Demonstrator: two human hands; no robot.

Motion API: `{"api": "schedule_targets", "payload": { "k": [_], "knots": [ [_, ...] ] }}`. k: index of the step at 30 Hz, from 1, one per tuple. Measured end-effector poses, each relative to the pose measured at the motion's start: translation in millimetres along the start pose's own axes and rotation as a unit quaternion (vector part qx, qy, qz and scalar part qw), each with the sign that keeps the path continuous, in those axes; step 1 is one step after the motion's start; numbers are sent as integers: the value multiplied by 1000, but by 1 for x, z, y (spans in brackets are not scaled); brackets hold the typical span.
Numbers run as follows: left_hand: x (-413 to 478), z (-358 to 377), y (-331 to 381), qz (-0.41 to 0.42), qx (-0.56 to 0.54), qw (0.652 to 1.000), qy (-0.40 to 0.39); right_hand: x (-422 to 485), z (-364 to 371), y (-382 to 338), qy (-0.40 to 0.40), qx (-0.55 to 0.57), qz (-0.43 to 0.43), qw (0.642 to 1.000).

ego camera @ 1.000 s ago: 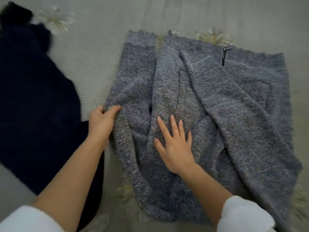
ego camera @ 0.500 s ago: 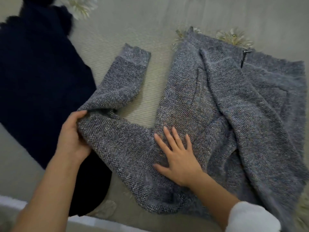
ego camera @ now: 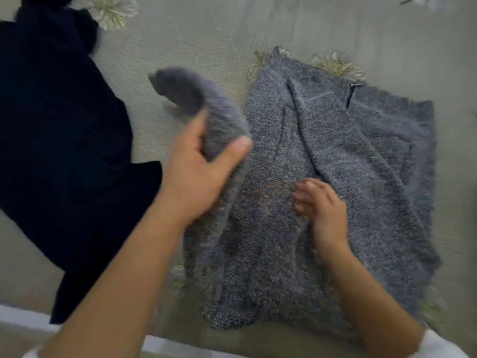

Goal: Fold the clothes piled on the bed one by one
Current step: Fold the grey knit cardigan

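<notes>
Half a second earlier the sleeve lay flat on the bed, out to the left. By this moment the left hand point(ego camera: 204, 164) had lifted the sleeve point(ego camera: 196, 99) off the bed point(ego camera: 196, 40) and brought it closer to the grey sweater point(ego camera: 374, 151). It looked like the sleeve was being folded in, so the sweater was only partly folded. The left hand was wrapped tight round the sleeve. The right hand point(ego camera: 325, 205) rested on the middle of the sweater with its fingers bent, not flat as before. It was too blurry to tell if they pinched the cloth. The sweater lay on the bed, right of a dark piece of clothing point(ego camera: 56, 130).
</notes>
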State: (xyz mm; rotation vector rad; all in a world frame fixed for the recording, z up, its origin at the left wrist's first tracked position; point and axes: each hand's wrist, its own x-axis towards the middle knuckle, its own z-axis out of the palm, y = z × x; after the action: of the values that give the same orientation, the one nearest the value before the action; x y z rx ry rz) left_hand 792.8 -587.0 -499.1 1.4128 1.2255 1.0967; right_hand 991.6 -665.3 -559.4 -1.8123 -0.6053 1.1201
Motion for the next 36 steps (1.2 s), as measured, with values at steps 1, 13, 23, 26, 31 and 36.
{"api": "schedule_targets", "payload": {
  "k": [1, 13, 23, 26, 31, 36],
  "knots": [
    [-6, 28, 3, 50, 64, 993, -89, 7, -13, -7, 35, 65, 27, 997],
    [-126, 67, -78, 34, 461, 810, -362, 43, -79, -25, 84, -141, 47, 985],
    [-122, 74, -34, 58, 404, 881, -238, 110, -91, -100, 115, 90, -36, 989],
    [-128, 94, -23, 32, 376, 876, -299, 119, -128, -103, 117, 192, -70, 972],
    [-133, 113, -41, -17, 383, 875, -297, 124, -169, -55, 46, 81, 168, 981],
    [-133, 115, -73, -35, 473, 855, -209, 146, -181, -40, 67, 73, 128, 987]
  ]
}}
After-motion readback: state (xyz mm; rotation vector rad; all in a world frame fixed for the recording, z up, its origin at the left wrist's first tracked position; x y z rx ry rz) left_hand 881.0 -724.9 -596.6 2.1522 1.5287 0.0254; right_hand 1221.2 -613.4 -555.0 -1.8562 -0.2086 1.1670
